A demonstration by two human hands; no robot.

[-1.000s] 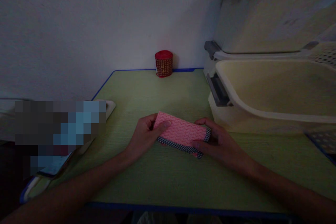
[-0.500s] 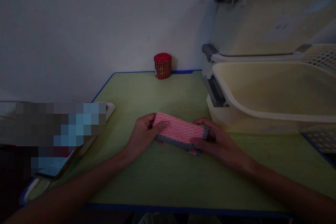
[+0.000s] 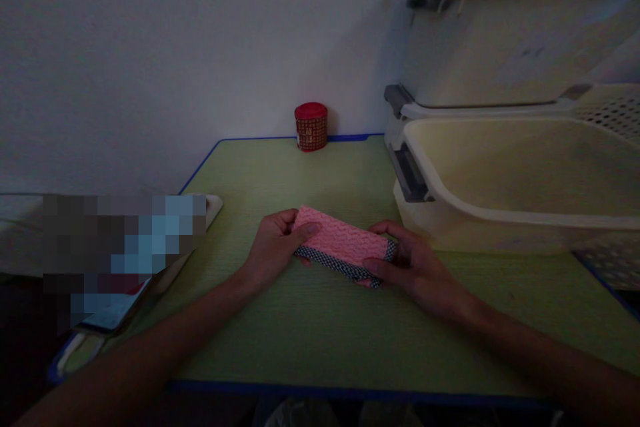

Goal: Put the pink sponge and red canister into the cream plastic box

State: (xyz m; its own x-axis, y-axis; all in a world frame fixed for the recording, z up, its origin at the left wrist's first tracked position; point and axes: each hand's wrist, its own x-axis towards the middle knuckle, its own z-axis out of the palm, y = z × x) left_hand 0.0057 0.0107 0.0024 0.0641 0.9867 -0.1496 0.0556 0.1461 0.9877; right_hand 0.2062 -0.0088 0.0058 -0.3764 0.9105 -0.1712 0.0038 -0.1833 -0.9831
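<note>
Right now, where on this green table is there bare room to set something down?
Bare patches: between the folded pink cloth and the red tin at the wall, and along the table front edge, between the forearms. Crowded: the right side, where cream bins sit, and around both hands.

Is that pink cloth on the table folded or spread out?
Folded: the pink cloth is a compact thick rectangle with layered checkered edging, gripped at its ends by the left hand and right hand.

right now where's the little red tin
In the head view the red tin stands upright at the far edge of the green table, against the wall, left of the cream plastic bins and well beyond both hands.
</note>
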